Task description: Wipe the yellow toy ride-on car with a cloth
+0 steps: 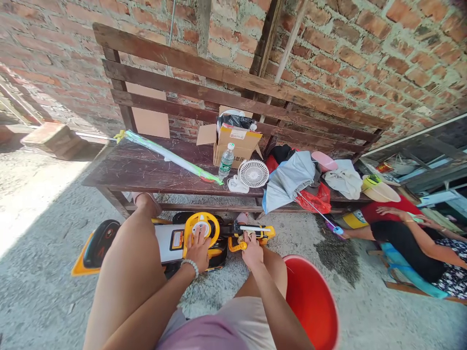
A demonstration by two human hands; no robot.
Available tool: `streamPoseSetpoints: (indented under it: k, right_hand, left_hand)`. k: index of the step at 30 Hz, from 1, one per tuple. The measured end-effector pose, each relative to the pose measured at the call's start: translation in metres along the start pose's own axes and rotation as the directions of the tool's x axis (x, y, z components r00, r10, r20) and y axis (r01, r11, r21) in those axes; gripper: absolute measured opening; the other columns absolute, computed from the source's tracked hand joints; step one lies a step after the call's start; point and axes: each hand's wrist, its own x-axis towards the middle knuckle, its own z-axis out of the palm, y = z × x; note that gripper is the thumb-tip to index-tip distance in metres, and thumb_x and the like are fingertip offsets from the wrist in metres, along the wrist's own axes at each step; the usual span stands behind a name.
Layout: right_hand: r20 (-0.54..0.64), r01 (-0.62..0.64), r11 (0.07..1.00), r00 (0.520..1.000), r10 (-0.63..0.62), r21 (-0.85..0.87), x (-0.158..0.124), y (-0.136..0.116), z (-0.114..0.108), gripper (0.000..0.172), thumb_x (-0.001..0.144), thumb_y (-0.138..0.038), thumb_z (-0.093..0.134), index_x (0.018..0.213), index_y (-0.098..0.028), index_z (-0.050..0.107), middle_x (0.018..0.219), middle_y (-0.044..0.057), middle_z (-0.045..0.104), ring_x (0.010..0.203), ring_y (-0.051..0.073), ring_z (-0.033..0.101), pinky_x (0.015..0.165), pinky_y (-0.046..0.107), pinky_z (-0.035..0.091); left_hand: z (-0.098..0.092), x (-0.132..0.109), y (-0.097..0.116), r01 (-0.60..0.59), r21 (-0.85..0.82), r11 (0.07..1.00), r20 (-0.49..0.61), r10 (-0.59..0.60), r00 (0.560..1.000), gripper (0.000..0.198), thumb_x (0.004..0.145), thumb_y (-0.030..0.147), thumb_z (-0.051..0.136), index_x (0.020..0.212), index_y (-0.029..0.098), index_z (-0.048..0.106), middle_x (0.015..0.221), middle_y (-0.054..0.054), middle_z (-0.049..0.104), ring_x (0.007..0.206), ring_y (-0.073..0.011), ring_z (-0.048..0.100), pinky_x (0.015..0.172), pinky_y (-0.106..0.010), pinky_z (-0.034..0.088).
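My left hand (199, 249), with a beaded bracelet at the wrist, grips the rim of a yellow toy steering wheel (201, 231). The wheel stands on a yellow, white and black toy ride-on vehicle (170, 243) on the concrete floor in front of my knees. My right hand (252, 250) is closed around a yellow plastic handle (239, 244) at the vehicle's front, beside a thin white rod (255, 229). My bare leg (133, 262) hides part of the vehicle's left side.
A red plastic basin (312, 304) sits by my right knee. Ahead, a wooden bench (127, 170) holds a cardboard box, water bottle, white fan, and grey umbrella (288, 180). A seated person (404, 228) is at the right. Brick walls stand behind.
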Motion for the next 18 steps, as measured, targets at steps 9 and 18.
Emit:
streamPoseSetpoints:
  k: [9, 18]
  right_hand:
    - [0.151, -0.343, 0.883, 0.939, 0.31, 0.321, 0.032, 0.055, -0.012, 0.083, 0.099, -0.029, 0.055, 0.177, -0.018, 0.029, 0.169, 0.029, 0.044, 0.124, 0.031, 0.076, 0.102, 0.04, 0.058]
    - [0.082, -0.037, 0.966, 0.997, 0.017, 0.257, 0.015, 0.002, 0.001, 0.091, 0.091, -0.02, 0.068, 0.175, -0.035, 0.037, 0.177, 0.012, 0.042, 0.148, 0.028, 0.061, 0.11, 0.033, 0.053]
  left_hand:
    - [0.007, 0.004, -0.003, 0.008, 0.038, 0.999, -0.021, -0.007, 1.0, 0.064, 0.09, 0.024, 0.063, 0.154, 0.022, 0.063, 0.189, -0.011, 0.004, 0.175, -0.0363, -0.005, 0.139, -0.065, 0.004]
    - [0.004, 0.002, 0.0, -0.004, 0.006, 1.0, -0.019, 0.005, 1.0, 0.07, 0.084, 0.022, 0.063, 0.154, 0.02, 0.063, 0.188, -0.013, 0.002, 0.175, -0.0369, -0.006, 0.139, -0.065, -0.001]
